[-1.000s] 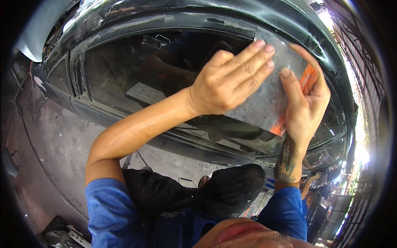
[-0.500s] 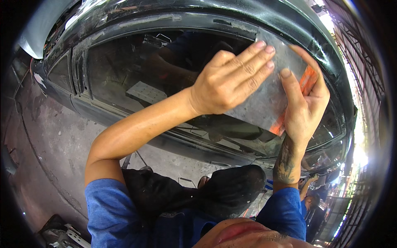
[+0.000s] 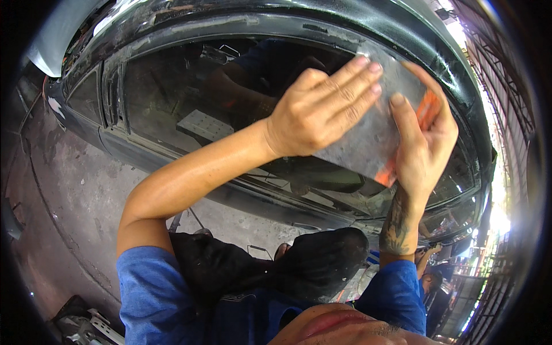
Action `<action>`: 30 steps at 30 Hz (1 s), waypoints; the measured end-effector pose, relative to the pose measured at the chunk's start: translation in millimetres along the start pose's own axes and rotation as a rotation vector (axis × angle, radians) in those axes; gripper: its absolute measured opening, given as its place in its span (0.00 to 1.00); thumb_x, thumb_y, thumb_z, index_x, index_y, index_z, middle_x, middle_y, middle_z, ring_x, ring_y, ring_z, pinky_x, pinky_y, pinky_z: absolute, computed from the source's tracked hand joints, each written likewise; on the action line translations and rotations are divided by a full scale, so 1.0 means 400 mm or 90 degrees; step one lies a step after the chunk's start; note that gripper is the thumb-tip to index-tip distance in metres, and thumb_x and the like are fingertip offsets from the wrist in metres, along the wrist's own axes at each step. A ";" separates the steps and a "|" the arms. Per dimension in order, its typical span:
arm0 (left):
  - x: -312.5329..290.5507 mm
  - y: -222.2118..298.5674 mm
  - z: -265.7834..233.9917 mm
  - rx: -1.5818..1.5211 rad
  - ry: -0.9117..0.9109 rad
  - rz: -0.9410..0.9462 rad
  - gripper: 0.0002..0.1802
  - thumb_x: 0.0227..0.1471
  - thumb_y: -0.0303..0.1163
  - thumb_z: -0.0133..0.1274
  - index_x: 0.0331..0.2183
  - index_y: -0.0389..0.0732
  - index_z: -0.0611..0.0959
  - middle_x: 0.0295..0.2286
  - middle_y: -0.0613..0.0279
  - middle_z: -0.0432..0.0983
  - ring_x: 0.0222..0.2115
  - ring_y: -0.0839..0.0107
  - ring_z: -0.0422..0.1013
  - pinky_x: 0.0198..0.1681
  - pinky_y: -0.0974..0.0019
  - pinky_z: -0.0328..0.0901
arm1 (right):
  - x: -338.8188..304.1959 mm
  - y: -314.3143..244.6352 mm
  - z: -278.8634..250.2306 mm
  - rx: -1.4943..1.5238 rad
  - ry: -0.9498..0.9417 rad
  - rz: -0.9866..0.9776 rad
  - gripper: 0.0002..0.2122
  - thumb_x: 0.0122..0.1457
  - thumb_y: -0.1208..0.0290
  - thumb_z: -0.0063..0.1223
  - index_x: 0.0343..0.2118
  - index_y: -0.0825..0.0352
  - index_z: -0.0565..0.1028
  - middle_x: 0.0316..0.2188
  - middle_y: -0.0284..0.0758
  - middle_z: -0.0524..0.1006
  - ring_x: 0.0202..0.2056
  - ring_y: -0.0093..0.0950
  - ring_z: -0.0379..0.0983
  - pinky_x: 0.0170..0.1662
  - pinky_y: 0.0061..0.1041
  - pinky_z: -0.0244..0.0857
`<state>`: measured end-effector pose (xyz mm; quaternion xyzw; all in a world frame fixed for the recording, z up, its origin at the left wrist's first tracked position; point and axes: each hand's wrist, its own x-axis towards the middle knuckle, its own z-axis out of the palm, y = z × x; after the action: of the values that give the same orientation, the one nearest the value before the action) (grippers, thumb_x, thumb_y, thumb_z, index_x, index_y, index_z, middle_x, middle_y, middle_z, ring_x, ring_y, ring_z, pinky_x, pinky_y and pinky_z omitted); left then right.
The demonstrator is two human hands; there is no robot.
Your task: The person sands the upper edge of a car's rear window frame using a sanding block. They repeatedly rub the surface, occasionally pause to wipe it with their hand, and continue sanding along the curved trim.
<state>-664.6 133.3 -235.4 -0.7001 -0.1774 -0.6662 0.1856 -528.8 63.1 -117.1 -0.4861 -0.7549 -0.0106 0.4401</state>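
Note:
A thin grey sheet or plate [image 3: 359,149] with orange patches along its right side is held over a car's dark side window [image 3: 172,86]. I cannot make out its exact kind. My right hand [image 3: 422,138] grips its right edge, thumb on the near face and the other fingers curled around the side. My left hand [image 3: 325,109] has its fingers stretched out and lying flat, with their tips on the upper part of the sheet. The palm covers the sheet's left edge.
The window frame [image 3: 224,29] has worn, scuffed patches. Below the dark car door lies a grey concrete floor [image 3: 109,178] with a cable along the left. My bent knees [image 3: 322,259] are close to the door. Another person's arm [image 3: 424,263] shows at lower right.
The view has shifted very slightly. Both hands keep nearly the same place on the sheet.

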 end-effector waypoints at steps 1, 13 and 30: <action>-0.001 0.000 -0.002 -0.009 -0.007 -0.014 0.19 0.52 0.25 0.60 0.48 0.34 0.83 0.50 0.49 0.79 0.54 0.61 0.75 0.39 0.72 0.62 | 0.001 0.000 0.001 -0.002 0.001 -0.026 0.15 0.58 0.82 0.56 0.50 0.73 0.77 0.36 0.32 0.80 0.34 0.16 0.72 0.41 0.17 0.66; -0.003 -0.005 -0.004 0.008 -0.012 0.021 0.18 0.54 0.26 0.59 0.48 0.34 0.83 0.50 0.48 0.79 0.54 0.61 0.75 0.40 0.72 0.62 | 0.015 -0.006 0.005 -0.013 -0.012 0.002 0.15 0.58 0.82 0.58 0.49 0.71 0.78 0.26 0.24 0.73 0.26 0.11 0.64 0.31 0.13 0.60; -0.013 -0.016 -0.018 -0.008 -0.003 -0.015 0.21 0.51 0.25 0.62 0.48 0.34 0.83 0.50 0.48 0.79 0.54 0.61 0.75 0.40 0.72 0.63 | 0.009 -0.001 0.022 -0.010 -0.015 -0.068 0.14 0.59 0.81 0.56 0.49 0.72 0.77 0.32 0.31 0.79 0.30 0.12 0.69 0.36 0.14 0.65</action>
<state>-674.5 135.3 -240.3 -0.7005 -0.1819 -0.6680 0.1733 -535.5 69.4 -119.7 -0.4488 -0.7846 -0.0344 0.4264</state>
